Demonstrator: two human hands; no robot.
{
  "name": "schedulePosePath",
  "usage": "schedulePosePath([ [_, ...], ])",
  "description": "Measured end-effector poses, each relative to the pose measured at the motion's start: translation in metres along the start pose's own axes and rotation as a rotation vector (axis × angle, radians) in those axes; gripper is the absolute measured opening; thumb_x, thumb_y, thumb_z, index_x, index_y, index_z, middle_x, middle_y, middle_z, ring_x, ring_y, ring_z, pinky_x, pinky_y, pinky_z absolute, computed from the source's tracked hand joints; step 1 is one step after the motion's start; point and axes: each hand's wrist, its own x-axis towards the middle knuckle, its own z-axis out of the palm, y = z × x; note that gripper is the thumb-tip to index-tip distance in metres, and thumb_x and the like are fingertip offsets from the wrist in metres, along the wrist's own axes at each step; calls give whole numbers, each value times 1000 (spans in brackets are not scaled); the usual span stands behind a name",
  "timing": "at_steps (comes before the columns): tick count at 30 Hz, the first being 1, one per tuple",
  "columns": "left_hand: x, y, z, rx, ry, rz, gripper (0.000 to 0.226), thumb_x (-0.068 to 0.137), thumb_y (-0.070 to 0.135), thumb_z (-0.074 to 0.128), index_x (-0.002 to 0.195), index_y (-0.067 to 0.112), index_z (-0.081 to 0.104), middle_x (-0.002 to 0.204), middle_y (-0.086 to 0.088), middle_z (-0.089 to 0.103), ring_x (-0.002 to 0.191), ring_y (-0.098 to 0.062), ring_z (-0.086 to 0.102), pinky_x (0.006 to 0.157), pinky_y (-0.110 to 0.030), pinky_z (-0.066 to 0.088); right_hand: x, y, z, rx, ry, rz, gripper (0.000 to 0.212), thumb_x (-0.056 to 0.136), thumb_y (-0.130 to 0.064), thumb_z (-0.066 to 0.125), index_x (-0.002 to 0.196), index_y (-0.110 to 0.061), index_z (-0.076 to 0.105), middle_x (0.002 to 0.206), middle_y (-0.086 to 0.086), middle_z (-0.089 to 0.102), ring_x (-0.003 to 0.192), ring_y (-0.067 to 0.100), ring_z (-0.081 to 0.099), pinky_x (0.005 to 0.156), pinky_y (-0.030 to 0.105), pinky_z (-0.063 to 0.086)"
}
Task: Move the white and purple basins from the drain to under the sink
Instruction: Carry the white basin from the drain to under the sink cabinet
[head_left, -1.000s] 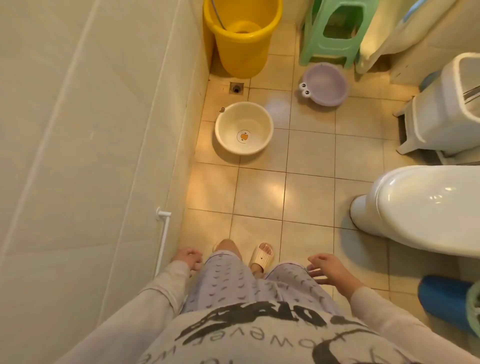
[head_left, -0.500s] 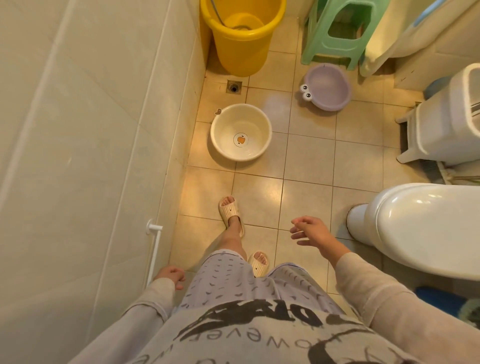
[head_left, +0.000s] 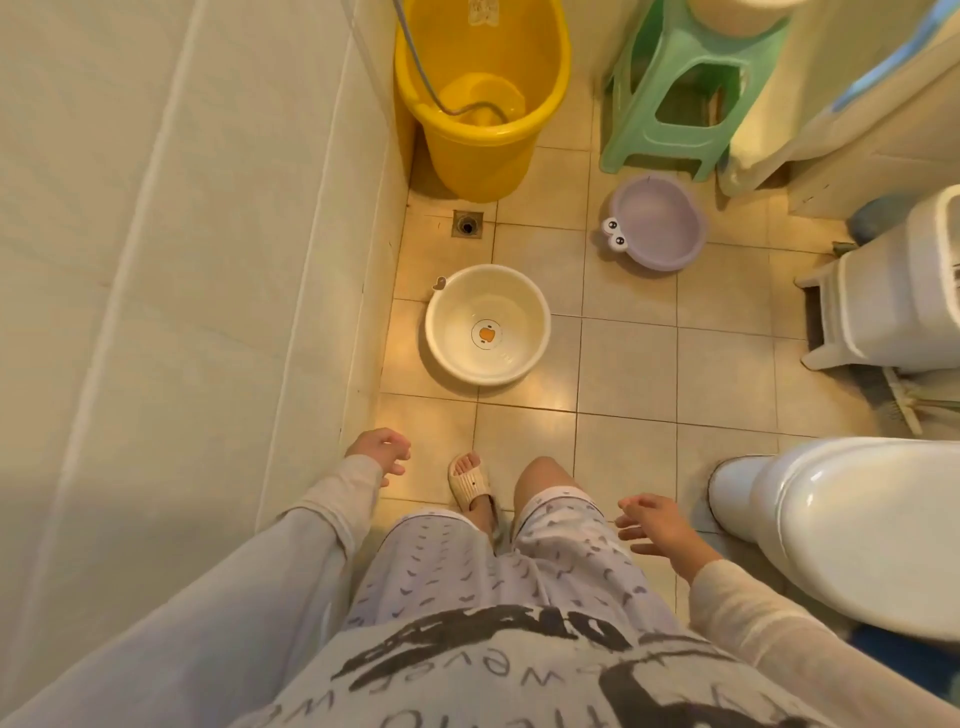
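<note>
1. White basin (head_left: 487, 325): upright on the tiled floor (head_left: 623, 364), just beside the left wall, near the floor drain (head_left: 467, 224).
2. Purple basin (head_left: 657, 223): upright on the floor, in front of the green stool (head_left: 670, 93), well apart from the white basin.
3. Yellow bucket (head_left: 480, 98): stands beyond the drain.
4. Left hand (head_left: 379, 449): fingers loosely spread, holding nothing, near the wall.
5. Right hand (head_left: 657, 527): fingers spread, holding nothing, beside the toilet (head_left: 852, 530).
</note>
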Motion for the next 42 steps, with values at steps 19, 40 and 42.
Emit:
schedulePosePath([
  [19,38,42,10,-194,84,-346,32,90,5,48,119,-7,58,110,-26,64,56,-23,49,54,-28,38,86,-209,-58,-161,-93,-131,22,93,-15,47,104,-3,61,88,14,62,66,19,57,57,27,45],
  [40,147,185,-1,-186,21,-209,17,93,1,43,80,7,53,92,-15,55,45,-18,55,28,-12,39,166,-288,-59,-350,-160,-64,29,94,-10,45,117,2,57,92,15,60,65,18,56,59,27,44],
  [42,170,195,-2,-167,15,-227,16,93,5,44,81,10,53,81,-8,54,27,-5,54,26,-10,35,186,-295,-48,-349,-169,-61,30,94,-10,45,118,2,57,94,16,60,66,19,57,59,28,45],
])
